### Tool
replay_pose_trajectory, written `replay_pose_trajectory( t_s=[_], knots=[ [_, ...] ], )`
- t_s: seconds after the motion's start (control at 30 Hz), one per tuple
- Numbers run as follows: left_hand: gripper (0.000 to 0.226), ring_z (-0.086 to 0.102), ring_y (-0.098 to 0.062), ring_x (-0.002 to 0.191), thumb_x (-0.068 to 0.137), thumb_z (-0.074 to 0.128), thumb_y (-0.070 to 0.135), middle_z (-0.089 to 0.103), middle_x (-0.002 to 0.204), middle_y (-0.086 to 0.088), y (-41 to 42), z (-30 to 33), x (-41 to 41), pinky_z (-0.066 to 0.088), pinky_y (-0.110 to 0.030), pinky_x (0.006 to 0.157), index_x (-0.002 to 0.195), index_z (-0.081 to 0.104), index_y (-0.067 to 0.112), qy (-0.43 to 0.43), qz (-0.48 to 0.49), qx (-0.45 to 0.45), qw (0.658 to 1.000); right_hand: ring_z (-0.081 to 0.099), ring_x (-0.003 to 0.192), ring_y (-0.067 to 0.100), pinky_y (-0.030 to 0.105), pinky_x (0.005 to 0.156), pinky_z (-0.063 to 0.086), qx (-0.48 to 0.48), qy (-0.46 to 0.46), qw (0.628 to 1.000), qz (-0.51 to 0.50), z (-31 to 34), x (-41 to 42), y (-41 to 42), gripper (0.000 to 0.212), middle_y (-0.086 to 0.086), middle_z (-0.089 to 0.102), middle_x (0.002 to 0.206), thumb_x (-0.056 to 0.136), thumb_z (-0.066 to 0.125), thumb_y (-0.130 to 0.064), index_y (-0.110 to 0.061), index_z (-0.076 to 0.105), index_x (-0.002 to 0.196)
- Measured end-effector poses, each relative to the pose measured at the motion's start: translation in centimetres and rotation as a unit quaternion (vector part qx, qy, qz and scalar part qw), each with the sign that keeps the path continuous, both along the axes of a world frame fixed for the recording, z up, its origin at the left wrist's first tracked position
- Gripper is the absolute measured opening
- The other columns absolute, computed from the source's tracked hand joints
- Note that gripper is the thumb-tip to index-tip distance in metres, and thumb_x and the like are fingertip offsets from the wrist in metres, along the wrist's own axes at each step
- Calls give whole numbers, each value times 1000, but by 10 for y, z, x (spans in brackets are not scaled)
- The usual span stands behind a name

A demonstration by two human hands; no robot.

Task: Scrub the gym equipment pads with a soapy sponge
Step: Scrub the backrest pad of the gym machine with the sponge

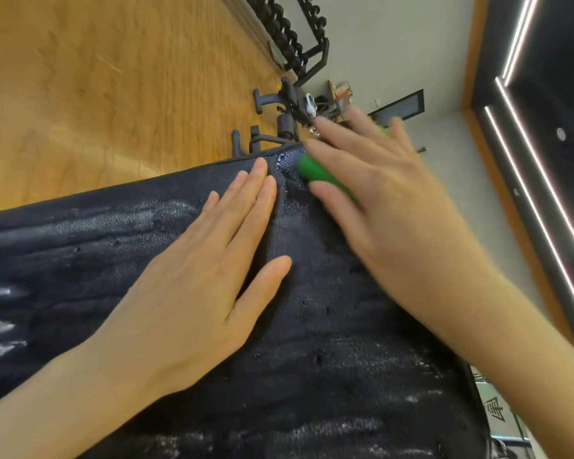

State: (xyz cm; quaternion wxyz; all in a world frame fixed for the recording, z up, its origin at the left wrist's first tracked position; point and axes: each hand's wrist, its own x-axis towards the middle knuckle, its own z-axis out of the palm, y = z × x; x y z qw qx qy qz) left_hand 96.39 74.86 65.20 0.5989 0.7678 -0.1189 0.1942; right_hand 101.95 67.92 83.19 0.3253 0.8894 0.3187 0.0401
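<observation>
Flat, left fingers [246, 193] on pad [328, 359]; right fingers [332, 154] over sponge [315, 172].

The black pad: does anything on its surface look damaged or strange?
Yes. The black pad has small dark pits or holes scattered across its surface, which look like wear. White soapy streaks also cover it, as expected from scrubbing with the green sponge under the right hand.

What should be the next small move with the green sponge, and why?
Probably draw the green sponge back from the far corner along the dark pad. The right hand presses it there; suds streak the pad elsewhere, and the left hand lies flat, steadying.
</observation>
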Motion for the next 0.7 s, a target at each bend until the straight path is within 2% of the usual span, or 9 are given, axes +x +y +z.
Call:
replay_pose_trajectory(
  t_s=[0.1, 0.2, 0.27, 0.33, 0.4, 0.47, 0.57, 0.6, 0.7],
  knots=[
    [70, -8, 3, 149, 102, 11, 61, -5, 166, 10, 1, 1, -1, -3, -18, 118, 159, 5, 20, 5, -5, 0, 1000, 21, 146, 23, 35, 116, 1, -38, 38, 999, 10, -5, 9, 4, 42, 3, 38, 153, 101, 46, -25, -14, 47, 142],
    [71, -4, 0, 150, 102, 10, 61, -3, 166, 9, 3, 0, -10, -1, -22, 119, 159, 6, 19, 4, -10, 12, 1000, 19, 147, 19, 34, 115, 3, 28, 37, 999, -12, 23, 0, -10, 45, -2, 36, 153, 100, 48, -27, -19, 45, 144],
    [69, -2, -3, 151, 104, 13, 58, -1, 167, 8, 0, 0, -18, -1, -23, 119, 159, 7, 17, 2, -5, 23, 1000, 20, 146, 21, 38, 115, 5, 54, 18, 998, -9, 16, -1, -8, 42, 0, 38, 152, 100, 49, -25, -17, 48, 141],
    [68, -3, -3, 151, 104, 15, 57, -2, 167, 7, -3, 1, -20, -3, -22, 119, 159, 7, 17, 5, 3, 22, 1000, 22, 146, 25, 43, 116, 6, -1, 20, 1000, 8, -4, 5, 1, 41, 5, 41, 151, 100, 51, -23, -12, 50, 139],
    [68, -6, -2, 151, 104, 15, 56, -4, 167, 7, -5, 1, -19, -4, -20, 118, 159, 5, 16, 6, 7, 16, 1000, 20, 147, 24, 48, 118, 8, -52, 52, 997, 14, -5, 9, 6, 43, 4, 37, 153, 101, 49, -24, -14, 46, 142],
    [69, -8, -1, 150, 104, 13, 57, -7, 166, 8, -4, 1, -19, -5, -20, 118, 159, 3, 17, 6, 3, 15, 1000, 17, 147, 19, 48, 119, 9, -25, 67, 997, -15, 15, 9, 3, 45, -5, 33, 154, 100, 48, -26, -22, 43, 145],
    [70, -8, 0, 150, 103, 12, 58, -9, 166, 10, -5, 1, -20, -7, -19, 118, 159, 2, 18, 10, 1, 10, 1000, 23, 145, 18, 46, 120, 15, 98, 34, 994, -47, 34, 5, -4, 42, -9, 37, 151, 99, 52, -24, -24, 48, 141],
    [70, -8, 0, 150, 103, 12, 58, -9, 166, 10, -6, 2, -20, -7, -19, 118, 159, 2, 18, 11, 3, 8, 1000, 23, 145, 18, 46, 120, 16, 104, 29, 993, -46, 29, 2, -4, 43, -8, 37, 152, 98, 52, -24, -24, 48, 141],
    [70, -10, 0, 149, 102, 12, 58, -12, 165, 11, -8, 2, -20, -7, -19, 118, 159, 0, 19, 11, 2, 3, 1000, 22, 146, 24, 48, 118, 10, 46, 35, 998, -19, 11, -22, -13, 45, 2, 37, 153, 98, 51, -24, -16, 48, 141]
  ],
)
